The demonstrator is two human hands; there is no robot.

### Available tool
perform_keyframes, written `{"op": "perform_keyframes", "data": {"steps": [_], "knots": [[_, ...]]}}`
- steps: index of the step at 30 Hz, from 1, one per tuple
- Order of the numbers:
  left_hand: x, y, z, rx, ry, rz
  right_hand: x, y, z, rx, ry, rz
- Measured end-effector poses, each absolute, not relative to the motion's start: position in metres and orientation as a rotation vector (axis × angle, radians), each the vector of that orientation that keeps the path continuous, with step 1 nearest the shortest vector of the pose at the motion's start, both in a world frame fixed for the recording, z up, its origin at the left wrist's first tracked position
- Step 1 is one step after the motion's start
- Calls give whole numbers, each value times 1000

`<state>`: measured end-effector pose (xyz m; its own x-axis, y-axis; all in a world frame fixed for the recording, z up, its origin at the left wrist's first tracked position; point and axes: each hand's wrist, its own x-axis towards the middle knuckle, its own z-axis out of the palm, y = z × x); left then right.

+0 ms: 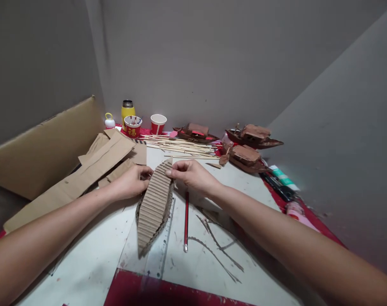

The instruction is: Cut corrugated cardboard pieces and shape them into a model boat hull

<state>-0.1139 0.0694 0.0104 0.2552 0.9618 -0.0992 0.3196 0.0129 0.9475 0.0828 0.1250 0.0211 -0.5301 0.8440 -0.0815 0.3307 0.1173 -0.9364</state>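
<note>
From where I stand, a leaf-shaped piece of ridged cardboard [153,202] is held up between the two hands, one pointed tip upward and the other slanting down toward the person. The right hand [193,175] is closed narrow on it, thumb and finger pinching the edge near the upper tip. The left hand [132,180] is curled in at the opposite edge, seemingly gripping too, though its fingertips are partly hidden.

Both grips sit high, so I'd worry about the lower end swinging or twisting. Squeezing too hard could crush the ridges or crease the tip beneath the right thumb. The rim along the side looks rough and layered; if it is only lightly stuck, an uneven pull between the hands could part it.

Below the right hand lie a pencil [186,225] and some dark cut strips [220,248], which a dropping wrist could drag or roll. A clear ruler [165,242] sits under the cardboard, and beyond the left hand thin sticks [183,147] lie loose, easily scattered by a careless reach.
</note>
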Motion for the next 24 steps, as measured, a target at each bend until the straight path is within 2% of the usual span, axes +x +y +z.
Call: {"op": "perform_keyframes", "data": {"steps": [9,17,24], "knots": [[-114,68,15,1525,1248,705,91,131,18,-1078,-2179,1280],[-115,68,6,1600,1220,714,89,126,-3,-1015,-2221,998],[-112,68,0,1616,1280,738,88,119,2,-1104,-2174,803]]}}
